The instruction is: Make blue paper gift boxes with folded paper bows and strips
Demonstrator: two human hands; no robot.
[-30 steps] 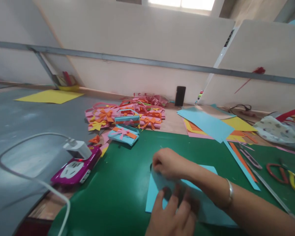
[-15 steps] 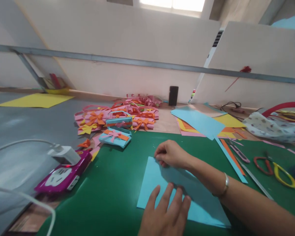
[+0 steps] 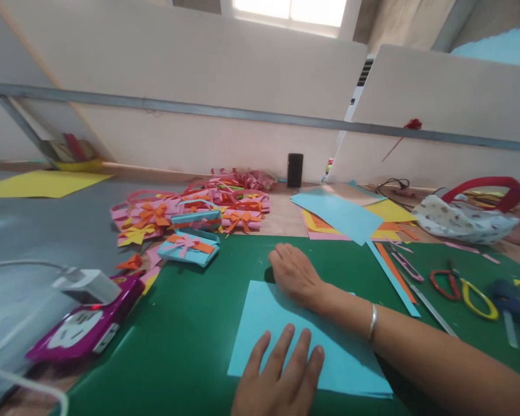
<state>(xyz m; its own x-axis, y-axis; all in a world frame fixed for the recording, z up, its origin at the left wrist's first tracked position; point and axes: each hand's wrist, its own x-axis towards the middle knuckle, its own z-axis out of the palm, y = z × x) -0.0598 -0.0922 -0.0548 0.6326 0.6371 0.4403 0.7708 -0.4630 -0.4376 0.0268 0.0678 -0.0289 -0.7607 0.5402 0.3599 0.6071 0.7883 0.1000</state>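
A light blue sheet of paper (image 3: 251, 323), seemingly folded with layered edges at its lower right, lies on the green cutting mat (image 3: 177, 323). My left hand (image 3: 281, 370) rests flat on its lower part, fingers spread. Over its top edge lies my right hand (image 3: 294, 274), closed, knuckles up and fingers curled under. The undersides of those fingers are hidden, so I cannot tell if anything is in them. A bracelet sits on the right wrist, and that forearm crosses the sheet's right side.
Small paper bags with bows (image 3: 190, 248) pile at the back left. A purple power strip (image 3: 86, 318) with a white charger stands left. Coloured sheets (image 3: 338, 211), paper strips (image 3: 394, 277), scissors (image 3: 476, 297) and a glue gun (image 3: 513, 303) lie right. A phone (image 3: 295, 170) leans on the wall.
My right hand has gone from pinching near the sheet's top left edge to a palm-down curl over that edge. My left hand stays spread on the paper. The view has shifted slightly right.
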